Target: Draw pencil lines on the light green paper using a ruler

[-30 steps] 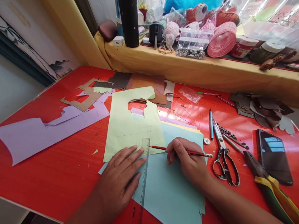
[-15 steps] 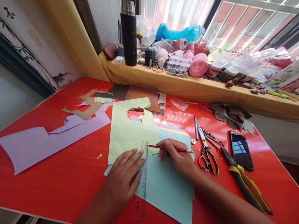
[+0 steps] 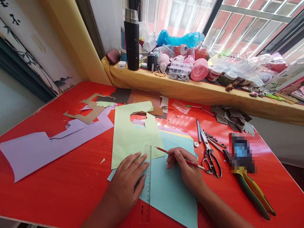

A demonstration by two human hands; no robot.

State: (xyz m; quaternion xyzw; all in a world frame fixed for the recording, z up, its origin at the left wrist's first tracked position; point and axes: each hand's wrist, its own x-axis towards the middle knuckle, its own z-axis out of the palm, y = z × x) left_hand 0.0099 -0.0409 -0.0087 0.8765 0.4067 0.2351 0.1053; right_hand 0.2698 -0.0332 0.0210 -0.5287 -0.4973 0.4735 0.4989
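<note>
My left hand (image 3: 129, 180) lies flat, fingers spread, on a clear ruler (image 3: 147, 180) that runs away from me over a pale green sheet (image 3: 133, 134) and a light blue sheet (image 3: 168, 190). My right hand (image 3: 184, 167) grips a red pencil (image 3: 179, 158). Its tip touches the green sheet just right of the ruler's far end. The green sheet has a hole cut out near its top. Both sheets rest on a red table (image 3: 59, 183).
Scissors (image 3: 209, 153), a blue pen (image 3: 198, 128), pliers with yellow-green handles (image 3: 251, 186) and a blurred dark object (image 3: 242, 152) lie to the right. Purple paper (image 3: 47, 145) and brown card scraps (image 3: 90, 109) lie left. A cluttered sill (image 3: 190, 85) holds a black flask (image 3: 132, 39).
The view has pulled back and tilted up, showing more window. The pencil has tilted, its tip now farther from me by the ruler's end. My left hand has stayed on the ruler.
</note>
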